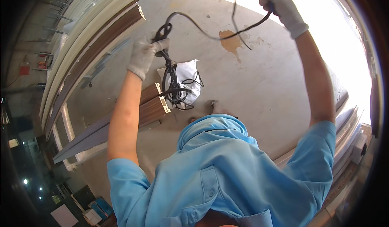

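Above a grey floor (263, 89), a black cable (174, 83) stretches between two gloved hands, raised well apart. The left hand (146, 53) has its fingers closed on the cable just below a loose loop, with the thumb side toward the right. From that grip a knotted, chain-like length hangs down, ending in a tangle of coils in front of a white bag (189, 71).

The right hand (281, 6), higher and near the upper edge, has its fingers folded around a blue piece (271, 7) (the glove hides most of it, so its kind cannot be told). The cable sags from the left hand's loop and rises to the right hand; another strand arches beside it, and its thin end dangles over a brown patch (231, 44) on the floor.

Beside the bag, at its lower left, are the cut ends of brown profiles (156, 107). More long profiles (101, 36), cream and brown, lie in a row farther left. The person wears a light blue shirt (231, 162); strong light whitens the floor at the upper right, and long pieces (346, 121) lie along the right side.
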`<state>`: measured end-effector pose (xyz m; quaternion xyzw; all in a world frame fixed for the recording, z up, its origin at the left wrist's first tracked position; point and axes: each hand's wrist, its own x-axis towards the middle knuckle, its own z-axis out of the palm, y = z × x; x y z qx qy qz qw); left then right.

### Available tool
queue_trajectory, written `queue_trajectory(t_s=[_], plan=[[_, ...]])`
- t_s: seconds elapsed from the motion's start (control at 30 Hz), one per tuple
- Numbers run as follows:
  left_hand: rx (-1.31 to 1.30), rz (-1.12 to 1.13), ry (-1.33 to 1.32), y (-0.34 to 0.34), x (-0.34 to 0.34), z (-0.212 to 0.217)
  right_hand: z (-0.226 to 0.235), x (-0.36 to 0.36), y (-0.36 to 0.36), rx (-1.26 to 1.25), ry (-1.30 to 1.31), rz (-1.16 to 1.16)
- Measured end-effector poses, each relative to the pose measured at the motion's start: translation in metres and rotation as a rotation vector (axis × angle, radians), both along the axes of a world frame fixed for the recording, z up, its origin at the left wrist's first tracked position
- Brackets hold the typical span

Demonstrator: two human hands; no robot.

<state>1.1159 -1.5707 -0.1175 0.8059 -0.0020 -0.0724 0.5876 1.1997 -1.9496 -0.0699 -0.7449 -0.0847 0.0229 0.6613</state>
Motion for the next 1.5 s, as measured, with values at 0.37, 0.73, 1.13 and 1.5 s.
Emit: queue_trajectory(t_s=[0.37,0.73,1.13,1.5], plan=[[-0.133,0.264,0.067,0.029,-0.004,-0.010,-0.221,-0.047,0.150,-0.494,-0.141,-0.150],[-0.509,0.370,0.134,0.048,-0.005,-0.033,-0.301,-0.129,0.265,0.612,0.761,0.247],[-0.575,0.665,0.276,0.103,-0.016,-0.061,-0.308,-0.119,0.232,0.558,0.746,0.374],[-0.431,0.548,0.366,0.090,-0.026,-0.080,-0.322,-0.131,0.195,0.543,0.773,0.325]])
